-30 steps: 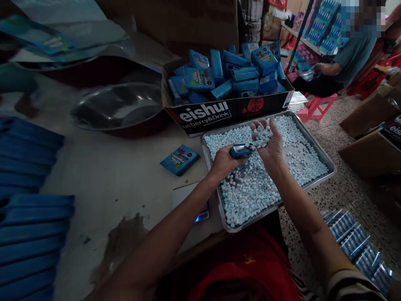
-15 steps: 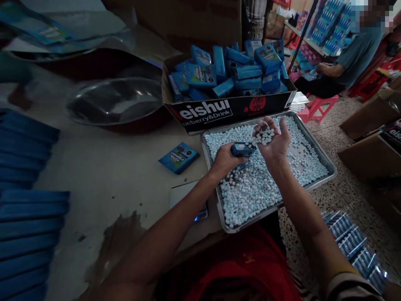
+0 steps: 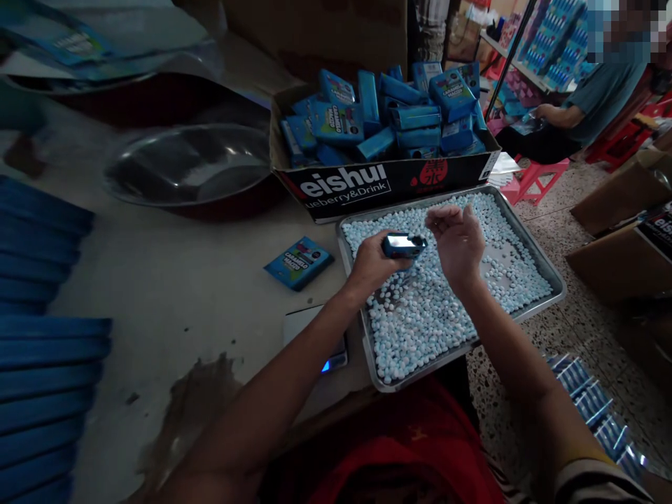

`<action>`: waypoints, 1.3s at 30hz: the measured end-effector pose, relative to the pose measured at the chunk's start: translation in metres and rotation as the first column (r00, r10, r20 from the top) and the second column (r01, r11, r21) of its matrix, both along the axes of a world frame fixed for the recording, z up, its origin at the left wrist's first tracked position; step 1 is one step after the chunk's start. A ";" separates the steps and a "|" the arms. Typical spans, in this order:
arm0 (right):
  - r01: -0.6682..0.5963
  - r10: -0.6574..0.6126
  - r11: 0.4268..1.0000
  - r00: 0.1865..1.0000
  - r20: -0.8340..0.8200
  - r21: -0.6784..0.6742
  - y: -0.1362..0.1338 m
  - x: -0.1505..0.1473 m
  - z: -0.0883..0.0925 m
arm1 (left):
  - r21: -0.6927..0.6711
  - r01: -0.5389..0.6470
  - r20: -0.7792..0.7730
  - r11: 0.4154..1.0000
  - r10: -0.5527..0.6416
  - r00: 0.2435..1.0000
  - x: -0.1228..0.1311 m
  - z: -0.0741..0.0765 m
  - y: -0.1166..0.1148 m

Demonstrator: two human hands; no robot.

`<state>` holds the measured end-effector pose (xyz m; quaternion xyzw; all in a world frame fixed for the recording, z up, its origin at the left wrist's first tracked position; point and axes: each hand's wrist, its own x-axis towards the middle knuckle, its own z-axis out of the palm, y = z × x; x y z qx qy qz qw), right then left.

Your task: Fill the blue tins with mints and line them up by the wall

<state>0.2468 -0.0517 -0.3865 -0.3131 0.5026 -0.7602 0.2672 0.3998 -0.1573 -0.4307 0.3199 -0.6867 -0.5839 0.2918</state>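
Observation:
My left hand (image 3: 372,264) is closed around a small blue candy box (image 3: 405,252), whose upturned side shines white with a dark opening at its right end. Just to the right, my right hand (image 3: 458,245) is held up with fingers apart and slightly bent; I can make out no candies on its palm. Both hands are over a metal tray (image 3: 557,288) spread with small pale blue and white candies (image 3: 420,329). Another blue candy box (image 3: 299,263) lies on the table left of the tray.
A carton (image 3: 344,183) heaped with blue candy boxes stands behind the tray. Left of it is a metal basin (image 3: 189,199). A scale (image 3: 336,360) with a blue light sits under my left forearm. Stacked blue packs (image 3: 47,399) line the left; a seated person (image 3: 598,105) is at right.
The candies that lay on my right palm are gone from it, and its fingers have turned toward the box. The box in my left hand has tilted and its side now shines white.

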 end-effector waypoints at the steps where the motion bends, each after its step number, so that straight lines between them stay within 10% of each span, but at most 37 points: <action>1: 0.010 0.001 0.997 0.990 -0.143 0.070 0.002 -0.011 -0.009 | 0.010 -0.019 -0.038 1.000 0.020 0.999 0.003 0.001 -0.002; 5: 0.132 0.348 0.853 0.578 -0.738 0.506 -0.001 -0.055 -0.045 | 0.131 0.018 -0.133 0.991 -0.001 0.991 0.017 0.004 -0.006; 8: 0.241 0.634 0.710 0.190 -0.749 0.662 -0.021 -0.066 -0.060 | 0.188 0.078 -0.189 0.979 -0.042 0.981 0.026 0.005 -0.004; 11: 0.373 0.662 0.681 0.054 -0.748 0.630 -0.037 -0.054 -0.064 | 0.201 0.093 -0.201 0.975 -0.052 0.978 0.033 0.006 -0.001; 14: 0.340 0.625 0.693 0.155 -0.765 0.635 -0.033 -0.039 -0.063 | 0.203 0.038 -0.165 0.978 -0.004 0.986 0.037 0.006 -0.003; 18: -0.040 0.393 0.739 0.836 -0.382 0.672 -0.010 -0.037 -0.059 | 0.157 0.013 -0.057 0.988 -0.004 0.998 0.038 0.009 -0.008; 20: -0.219 0.260 0.798 0.966 0.007 0.561 -0.003 -0.039 -0.050 | 0.102 0.036 0.024 0.994 -0.039 0.999 0.035 0.012 -0.007; 29: -0.235 0.269 0.963 0.846 0.459 -0.132 -0.013 0.008 0.012 | -0.013 0.114 0.173 0.993 -0.110 0.979 0.017 0.025 0.010; 39: -0.176 0.216 0.971 0.933 0.287 -0.162 -0.018 0.020 0.007 | 0.060 0.123 0.158 0.991 -0.131 0.979 0.026 0.026 0.013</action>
